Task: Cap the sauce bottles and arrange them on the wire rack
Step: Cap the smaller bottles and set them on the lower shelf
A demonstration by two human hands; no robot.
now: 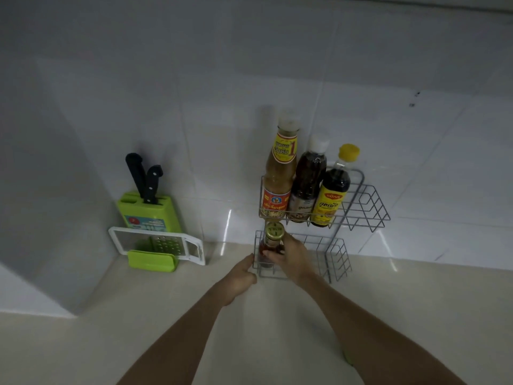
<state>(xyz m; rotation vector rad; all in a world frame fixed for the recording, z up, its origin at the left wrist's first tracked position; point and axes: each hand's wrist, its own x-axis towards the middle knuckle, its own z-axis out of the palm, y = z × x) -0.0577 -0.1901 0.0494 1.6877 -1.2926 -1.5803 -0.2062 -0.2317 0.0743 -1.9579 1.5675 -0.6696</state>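
A two-tier wire rack (363, 201) stands on the counter against the tiled wall. Its upper tier holds three capped bottles: a tall yellow-brown sauce bottle (279, 173), a dark bottle with a white cap (306, 182), and a dark bottle with a yellow cap (331, 190). At the left end of the lower tier stands a small bottle with a gold cap (273, 240). My right hand (291, 255) is wrapped around its body. My left hand (241, 276) rests against the rack's lower left corner, fingers curled at the wire.
A green knife block (151, 209) with two black-handled knives stands at the left by the wall corner. A white-framed grater (155, 244) on a green holder leans in front of it. Beige counter (277, 329) spreads toward me.
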